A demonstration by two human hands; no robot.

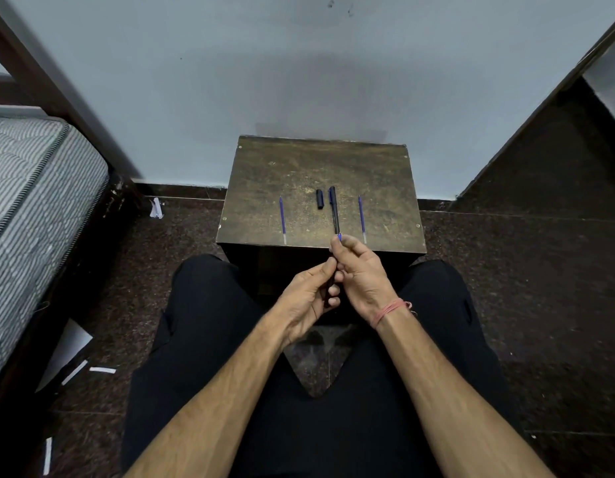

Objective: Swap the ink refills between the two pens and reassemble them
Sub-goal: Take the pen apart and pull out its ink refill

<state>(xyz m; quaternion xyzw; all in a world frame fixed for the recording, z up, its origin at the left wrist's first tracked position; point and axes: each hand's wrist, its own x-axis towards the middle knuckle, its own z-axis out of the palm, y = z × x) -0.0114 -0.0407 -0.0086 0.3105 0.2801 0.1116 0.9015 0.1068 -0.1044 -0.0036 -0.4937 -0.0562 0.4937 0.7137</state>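
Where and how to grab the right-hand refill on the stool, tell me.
Pinch the right refill at mid-length, coming from above. It lies flat and thin on the stool top, lengthwise away from you, with bare surface on both sides for fingertips.

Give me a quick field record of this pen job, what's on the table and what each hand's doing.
table: small, wooden
left refill: lying loose on table
right refill: lying loose on table
cap: lying alone between the refills
pen on table: black, beside cap
left hand: grips dark pen body
right hand: pinches blue-tipped end
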